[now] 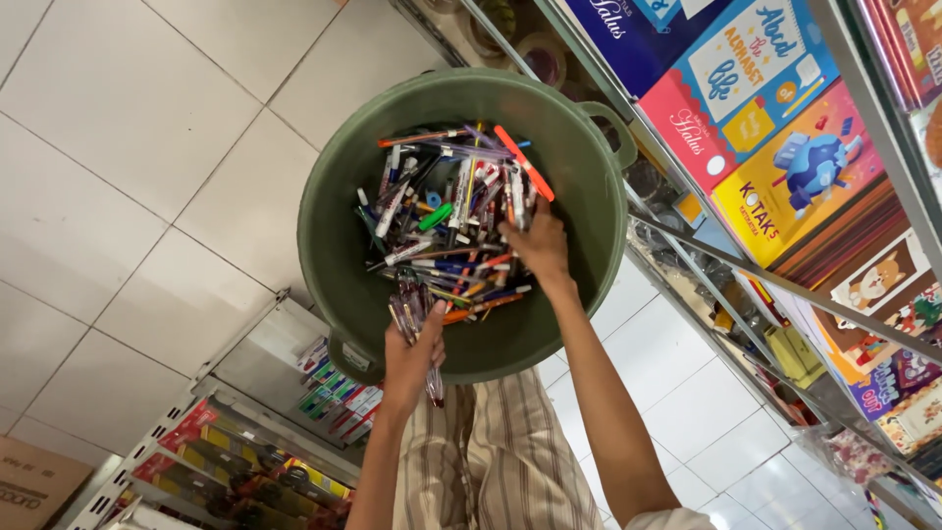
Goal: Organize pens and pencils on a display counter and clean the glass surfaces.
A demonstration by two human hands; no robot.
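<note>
Shelving fills the right edge from twelve to five o'clock: a slanted metal rack (746,265) carrying flat book covers. At one o'clock sits a blue cover (628,25); beside it a red-and-blue cover with a white note-shaped panel (756,79); towards two o'clock a yellow cover showing a blue blocky figure (800,177). Lower, near four o'clock, are smaller covers with cartoon animals (883,280). At seven o'clock a second low rack (245,447) holds small red, yellow and green packets in rows, and a brown cardboard box (29,486) pokes in at eight o'clock.

At the centre rests a round green plastic tub (339,211) with a loop handle at its two o'clock rim, on the person's lap above striped trousers (500,451). Inside lies a loose heap of pens (446,211) and markers in many colours, an orange one uppermost at the tub's one o'clock.

The right hand (540,245) reaches into the heap from five o'clock, its fingers down among the pens; whether they have closed on one cannot be made out. The left hand (412,353), at the tub's six o'clock rim, is wrapped around a bundle of clear-barrelled pens (410,309).

Pale square floor tiles (118,147) with thin dark joints cover the whole left half.
</note>
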